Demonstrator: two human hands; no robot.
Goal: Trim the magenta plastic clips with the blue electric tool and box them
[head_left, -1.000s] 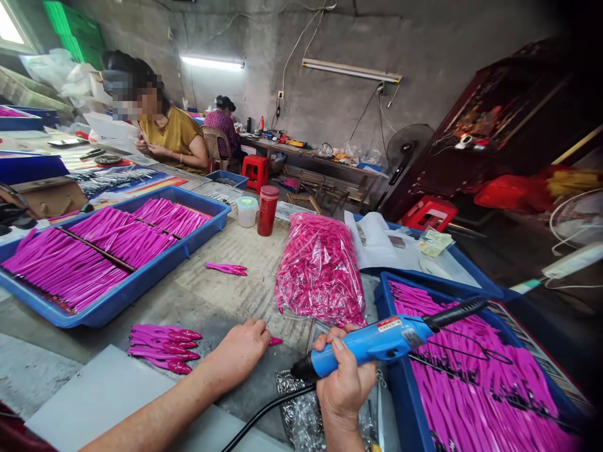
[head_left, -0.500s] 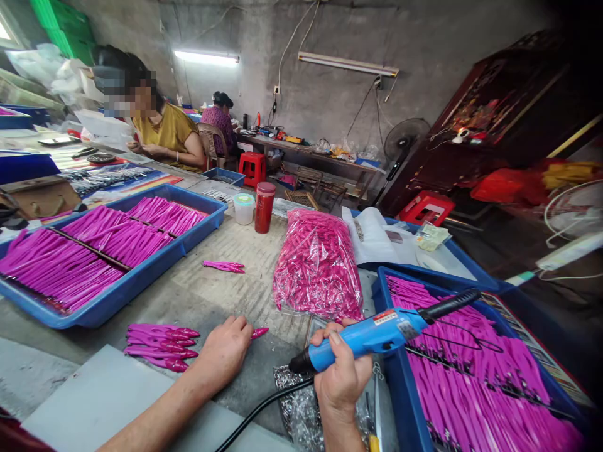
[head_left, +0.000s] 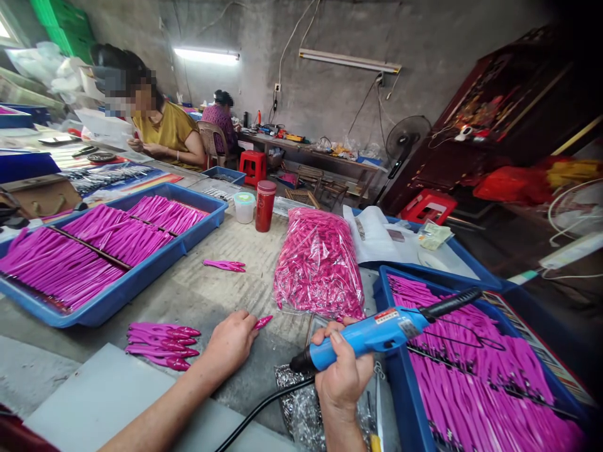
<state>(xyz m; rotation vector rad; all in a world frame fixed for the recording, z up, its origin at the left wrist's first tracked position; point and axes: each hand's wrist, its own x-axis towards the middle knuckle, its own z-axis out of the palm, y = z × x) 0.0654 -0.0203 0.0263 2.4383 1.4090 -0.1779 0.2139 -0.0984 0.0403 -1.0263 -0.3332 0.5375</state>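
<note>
My left hand [head_left: 233,342] rests on the table with its fingers closed over a slim pink piece [head_left: 264,322]. Only the shiny, darker pointed end of that piece sticks out past the fingers. Wrapped round the body of a blue electric screwdriver [head_left: 362,339] is my right hand [head_left: 343,370], holding the tool aslant above the table. A black cord [head_left: 264,405] runs below it toward the near edge. Left of my left forearm lies a small row of similar pink pieces [head_left: 162,345]. Another small pink bundle [head_left: 224,265] lies farther off.
Blue trays [head_left: 207,223] [head_left: 396,376] of pink strips flank the work area. A clear bag [head_left: 320,263] of pink pieces, a red canister [head_left: 266,207] and a lidded tub [head_left: 244,208] stand ahead. Small metal parts in plastic [head_left: 301,402] lie below the tool. A co-worker [head_left: 169,132] sits far left.
My left hand has shifted slightly up and to the right with the pink piece. My right hand and the screwdriver stay nearly still.
</note>
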